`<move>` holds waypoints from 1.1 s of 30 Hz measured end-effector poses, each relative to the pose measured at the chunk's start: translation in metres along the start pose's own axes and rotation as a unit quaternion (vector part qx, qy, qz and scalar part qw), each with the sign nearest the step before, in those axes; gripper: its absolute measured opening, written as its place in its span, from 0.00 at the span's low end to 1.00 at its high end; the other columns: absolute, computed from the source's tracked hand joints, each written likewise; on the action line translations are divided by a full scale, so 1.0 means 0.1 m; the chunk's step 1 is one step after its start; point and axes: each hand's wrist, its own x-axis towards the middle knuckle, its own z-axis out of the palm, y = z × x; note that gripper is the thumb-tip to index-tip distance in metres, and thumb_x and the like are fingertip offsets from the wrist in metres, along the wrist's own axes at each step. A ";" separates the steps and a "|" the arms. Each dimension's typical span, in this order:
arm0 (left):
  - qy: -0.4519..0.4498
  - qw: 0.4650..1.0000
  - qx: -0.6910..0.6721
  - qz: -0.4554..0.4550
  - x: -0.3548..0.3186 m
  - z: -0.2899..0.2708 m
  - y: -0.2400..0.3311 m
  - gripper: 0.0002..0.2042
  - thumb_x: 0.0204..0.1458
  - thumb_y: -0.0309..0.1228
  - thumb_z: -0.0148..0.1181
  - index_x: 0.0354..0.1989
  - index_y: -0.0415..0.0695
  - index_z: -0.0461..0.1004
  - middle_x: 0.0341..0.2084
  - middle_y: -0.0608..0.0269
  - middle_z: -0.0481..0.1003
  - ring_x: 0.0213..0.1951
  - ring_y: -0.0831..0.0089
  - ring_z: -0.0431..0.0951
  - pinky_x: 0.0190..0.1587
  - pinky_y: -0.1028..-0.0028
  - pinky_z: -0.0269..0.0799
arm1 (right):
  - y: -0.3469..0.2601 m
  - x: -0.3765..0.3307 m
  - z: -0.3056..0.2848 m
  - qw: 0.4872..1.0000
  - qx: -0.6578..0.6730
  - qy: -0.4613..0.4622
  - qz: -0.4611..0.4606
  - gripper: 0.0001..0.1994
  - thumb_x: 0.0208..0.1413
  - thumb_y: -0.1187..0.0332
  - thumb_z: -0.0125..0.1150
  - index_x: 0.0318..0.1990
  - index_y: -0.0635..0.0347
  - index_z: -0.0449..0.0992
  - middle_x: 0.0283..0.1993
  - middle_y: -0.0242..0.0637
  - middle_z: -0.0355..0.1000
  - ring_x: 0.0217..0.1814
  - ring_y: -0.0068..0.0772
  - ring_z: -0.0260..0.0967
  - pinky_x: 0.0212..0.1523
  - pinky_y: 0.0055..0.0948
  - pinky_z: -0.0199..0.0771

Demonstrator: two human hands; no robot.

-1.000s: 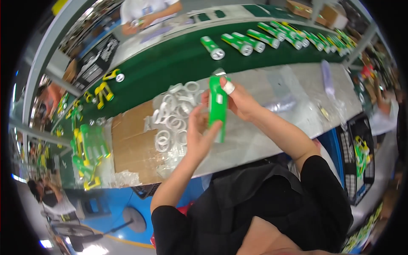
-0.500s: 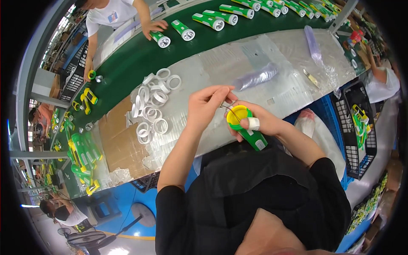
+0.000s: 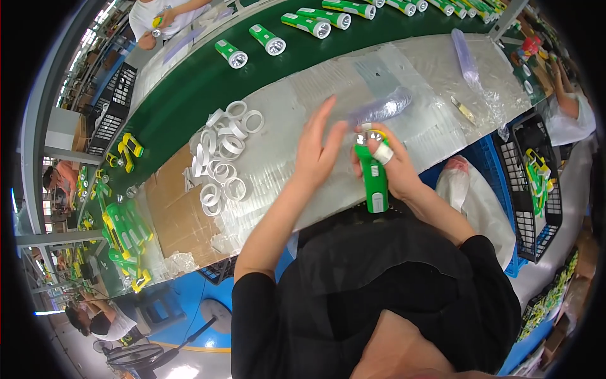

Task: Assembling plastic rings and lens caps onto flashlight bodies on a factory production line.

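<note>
In my right hand (image 3: 399, 172) is a green flashlight (image 3: 376, 184), gripped near its head, with the handle end toward my body. A shiny reflector (image 3: 368, 137) shows at its head, and a bit of yellow rim beside it. White wrap (image 3: 382, 152) covers the thumb of that hand. My left hand (image 3: 320, 146) is raised just left of the flashlight, fingers spread and slightly blurred, holding nothing. Farther left, white rings (image 3: 232, 148) lie in a loose heap on the plastic-covered worktop (image 3: 284, 158).
Beyond the worktop, finished-looking flashlights (image 3: 267, 40) line a green belt (image 3: 189, 85). Clear plastic sleeves (image 3: 381, 108) and a cutter knife (image 3: 463, 112) lie to the right. Green bodies (image 3: 126, 227) pile at left. A white sack (image 3: 473, 202) and black crate (image 3: 534, 189) stand at right.
My left hand has let go of the thin wire and opened. The flashlight has turned more upright, and a reflector now shows at its head. A co-worker's hand has left the belt's flashlight.
</note>
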 end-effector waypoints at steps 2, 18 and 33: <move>-0.040 0.976 0.212 0.023 0.08 -0.04 -0.34 0.29 0.53 0.41 0.62 0.61 0.40 0.65 0.57 0.52 0.69 0.50 0.54 0.73 0.55 0.60 0.64 | -0.05 -0.03 -0.04 1.000 -0.009 0.002 -0.016 0.22 0.64 0.54 0.52 0.57 0.59 0.64 0.35 0.40 0.71 0.31 0.29 0.70 0.32 0.26 0.70; -0.116 0.979 0.148 0.085 -0.16 -0.37 0.44 0.19 0.58 0.34 0.51 0.57 0.43 0.71 0.49 0.53 0.67 0.50 0.57 0.66 0.55 0.62 0.61 | -0.11 0.02 0.18 0.994 -0.042 -0.097 0.006 0.23 0.61 0.56 0.58 0.57 0.60 0.64 0.34 0.38 0.71 0.29 0.28 0.71 0.31 0.26 0.72; -0.048 0.984 0.117 0.125 0.10 -0.76 0.23 0.18 0.53 0.28 0.51 0.53 0.41 0.71 0.54 0.52 0.70 0.58 0.52 0.66 0.57 0.57 0.59 | -0.03 0.59 0.48 0.985 -0.003 -0.169 -0.029 0.20 0.62 0.57 0.56 0.55 0.59 0.64 0.35 0.39 0.71 0.31 0.29 0.71 0.33 0.29 0.72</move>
